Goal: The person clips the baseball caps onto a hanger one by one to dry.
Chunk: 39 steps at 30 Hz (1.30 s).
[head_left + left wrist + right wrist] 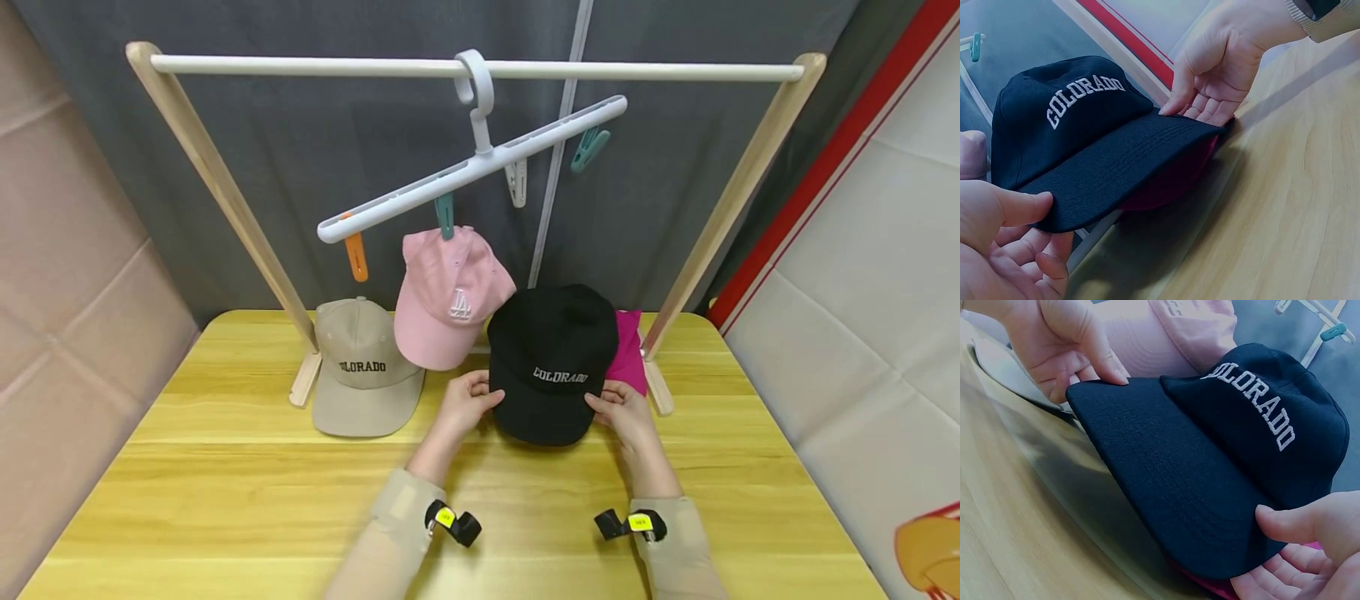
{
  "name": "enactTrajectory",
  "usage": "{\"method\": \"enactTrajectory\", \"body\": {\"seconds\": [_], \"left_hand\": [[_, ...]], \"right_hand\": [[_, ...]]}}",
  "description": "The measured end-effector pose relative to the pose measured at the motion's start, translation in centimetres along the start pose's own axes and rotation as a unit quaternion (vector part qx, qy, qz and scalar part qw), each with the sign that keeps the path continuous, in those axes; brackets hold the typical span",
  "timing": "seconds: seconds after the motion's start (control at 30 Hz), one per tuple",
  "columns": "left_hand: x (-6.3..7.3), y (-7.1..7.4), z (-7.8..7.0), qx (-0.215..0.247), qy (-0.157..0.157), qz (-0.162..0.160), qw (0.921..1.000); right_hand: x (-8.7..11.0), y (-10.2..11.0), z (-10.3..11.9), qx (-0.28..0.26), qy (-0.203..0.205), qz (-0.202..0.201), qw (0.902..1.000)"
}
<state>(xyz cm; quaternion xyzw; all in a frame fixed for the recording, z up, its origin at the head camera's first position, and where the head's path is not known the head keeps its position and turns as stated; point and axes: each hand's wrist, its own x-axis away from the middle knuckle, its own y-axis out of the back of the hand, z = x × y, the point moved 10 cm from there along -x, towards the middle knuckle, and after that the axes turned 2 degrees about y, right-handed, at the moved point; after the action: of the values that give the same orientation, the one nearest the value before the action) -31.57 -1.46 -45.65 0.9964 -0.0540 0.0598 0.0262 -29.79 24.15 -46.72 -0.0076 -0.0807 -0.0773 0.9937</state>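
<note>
Both hands hold a black baseball cap [553, 350] marked COLORADO by its brim, lifted off the table. The left hand [467, 403] pinches the brim's left side, thumb on top and fingers beneath, as the left wrist view shows. On the opposite side the right hand [624, 408] pinches the brim the same way. Just left of the black cap, a pink cap [442, 292] hangs from a teal clip [445, 215] on a white hanger [480, 171]. Partly hidden behind the black cap is a magenta item [630, 354].
A beige cap [363, 367] sits on the wooden table [300, 508] at left. The hanger tilts on the white rod [337, 67] of a wooden-legged rack. An orange clip [357, 257], a white clip [517, 183] and another teal clip [591, 150] hang from it.
</note>
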Motion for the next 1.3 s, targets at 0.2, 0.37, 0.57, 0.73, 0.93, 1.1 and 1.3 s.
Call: {"method": "enactTrajectory", "body": {"seconds": [0.2, 0.37, 0.57, 0.73, 0.93, 1.1, 1.3], "left_hand": [[0.3, -0.1, -0.8, -0.007, -0.021, -0.002, 0.9998], [0.5, -0.4, -1.4, -0.004, -0.029, 0.004, 0.9996], [0.8, -0.7, -2.2, -0.004, -0.043, 0.017, 0.9989], [1.0, -0.6, -2.5, -0.004, -0.048, 0.009, 0.9988], [1.3, -0.5, -3.0, -0.009, -0.065, -0.004, 0.9978], [1.5, -0.5, -3.2, -0.003, -0.066, -0.003, 0.9978], [1.7, -0.6, -3.6, 0.01, -0.071, 0.006, 0.9974]], "right_hand": [[0.0, 0.1, 0.1, -0.001, 0.005, 0.006, 1.0], [0.0, 0.3, 0.2, -0.003, 0.003, 0.011, 0.9999], [0.1, 0.3, 0.5, -0.008, 0.008, 0.016, 0.9998], [0.1, 0.4, 0.7, -0.008, 0.014, 0.011, 0.9998], [0.3, 0.4, 1.1, -0.012, 0.018, 0.014, 0.9997], [0.4, 0.4, 1.5, -0.022, 0.026, 0.013, 0.9993], [0.6, 0.4, 1.8, -0.027, 0.027, 0.015, 0.9992]]}}
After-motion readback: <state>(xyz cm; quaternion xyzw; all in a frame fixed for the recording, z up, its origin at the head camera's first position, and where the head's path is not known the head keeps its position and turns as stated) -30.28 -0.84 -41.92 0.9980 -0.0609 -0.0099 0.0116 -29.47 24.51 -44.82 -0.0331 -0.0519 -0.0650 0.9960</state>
